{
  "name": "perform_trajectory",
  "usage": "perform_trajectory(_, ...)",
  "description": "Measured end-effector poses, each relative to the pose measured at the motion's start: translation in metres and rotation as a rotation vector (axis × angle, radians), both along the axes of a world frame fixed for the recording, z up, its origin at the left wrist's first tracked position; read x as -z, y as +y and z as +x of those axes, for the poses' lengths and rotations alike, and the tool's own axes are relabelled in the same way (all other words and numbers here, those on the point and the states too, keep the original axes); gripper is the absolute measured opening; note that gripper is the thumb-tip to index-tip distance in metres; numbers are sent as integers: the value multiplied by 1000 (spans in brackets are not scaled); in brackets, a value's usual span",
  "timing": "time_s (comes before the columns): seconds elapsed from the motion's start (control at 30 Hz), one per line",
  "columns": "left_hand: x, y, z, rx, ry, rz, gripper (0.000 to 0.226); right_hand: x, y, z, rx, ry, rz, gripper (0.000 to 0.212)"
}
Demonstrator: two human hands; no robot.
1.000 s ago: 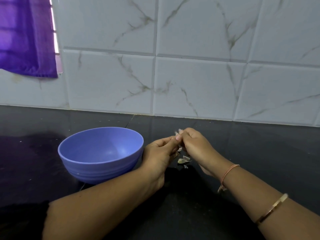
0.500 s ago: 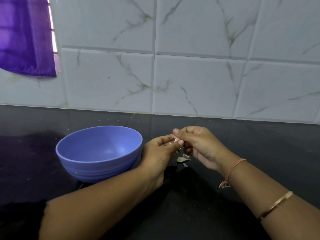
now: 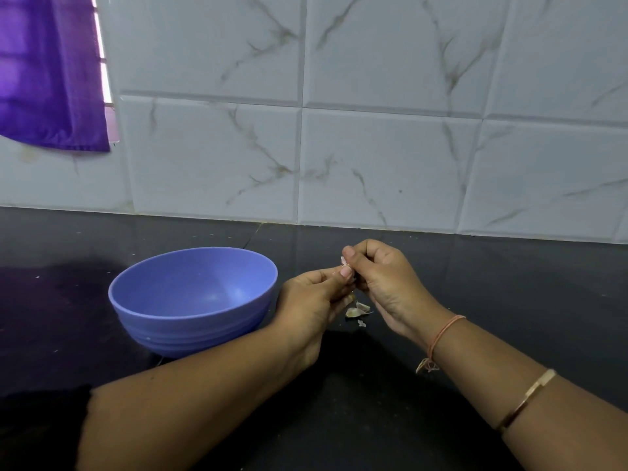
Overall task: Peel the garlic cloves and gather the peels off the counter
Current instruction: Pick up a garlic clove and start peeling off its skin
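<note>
Both hands meet just right of a blue bowl [image 3: 176, 311] on the black counter [image 3: 509, 300]. My left hand [image 3: 311, 304] and my right hand [image 3: 384, 280] pinch a small garlic clove [image 3: 344, 261] between their fingertips; only a pale pinkish sliver of it shows. Below the hands, a few pale garlic peels [image 3: 355, 311] lie on the counter. The bowl's visible inside looks bare.
A white marble-patterned tiled wall [image 3: 373, 147] rises at the back of the counter. A purple cloth [image 3: 47, 73] hangs at the upper left. Tiny crumbs dot the counter on the left.
The hands stay together at the same spot, with small finger shifts on the clove. The peels on the counter have not moved.
</note>
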State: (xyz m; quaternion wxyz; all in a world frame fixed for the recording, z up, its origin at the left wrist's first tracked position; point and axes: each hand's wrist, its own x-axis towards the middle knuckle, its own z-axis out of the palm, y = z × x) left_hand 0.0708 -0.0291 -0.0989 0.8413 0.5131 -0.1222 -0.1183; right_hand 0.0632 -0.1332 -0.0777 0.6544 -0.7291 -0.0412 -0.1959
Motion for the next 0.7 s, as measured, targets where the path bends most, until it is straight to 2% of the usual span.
perform_trajectory(0.17,-1,-1,-2,7,5,-21,14,0,0,2,30,-27,-14,24)
perform_trajectory(0.33,-1,-3,-1,-2,7,-25,16,1,3,2,263,-135,-340,28)
perform_trajectory(0.47,-1,-2,0,6,-5,-14,21,2,3,3,381,-250,-482,31)
perform_trajectory(0.6,0,-3,1,-11,17,-10,21,2,1,4,378,-241,-518,31)
perform_trajectory(0.7,1,-3,1,-21,25,-5,19,0,0,4,304,-116,-415,25)
